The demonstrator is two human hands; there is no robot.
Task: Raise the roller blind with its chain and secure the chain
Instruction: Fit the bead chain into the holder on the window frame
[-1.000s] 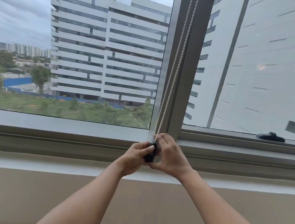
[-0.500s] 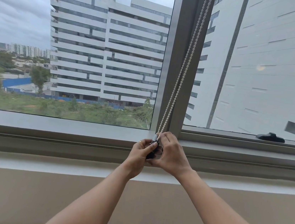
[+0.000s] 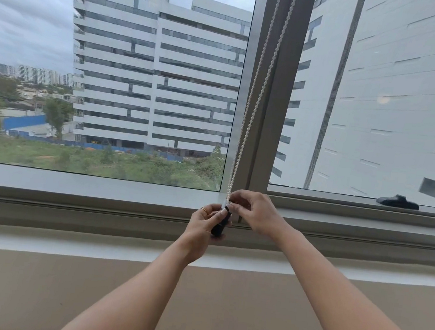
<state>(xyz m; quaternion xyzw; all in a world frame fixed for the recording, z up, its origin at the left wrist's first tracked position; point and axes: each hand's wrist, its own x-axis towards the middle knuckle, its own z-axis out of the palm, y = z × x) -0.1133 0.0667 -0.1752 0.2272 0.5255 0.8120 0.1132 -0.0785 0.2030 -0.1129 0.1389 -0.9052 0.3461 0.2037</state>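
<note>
A white beaded chain (image 3: 258,93) runs in two strands down the grey mullion (image 3: 280,90) between two panes. At its lower end sits a black chain holder (image 3: 220,224) against the window frame. My left hand (image 3: 203,226) grips that holder from the left, thumb up near the beads. My right hand (image 3: 255,213) pinches the chain just above the holder. The blind itself is out of view above; both panes show clear glass.
A grey sill (image 3: 85,185) and a lower ledge (image 3: 64,244) run across beneath the window. A black window handle (image 3: 397,201) lies on the right frame. Beige wall (image 3: 30,292) fills the area below my forearms.
The view has tilted, so the chain leans further right at the top. My hands have spread slightly; the black holder shows more below my left thumb.
</note>
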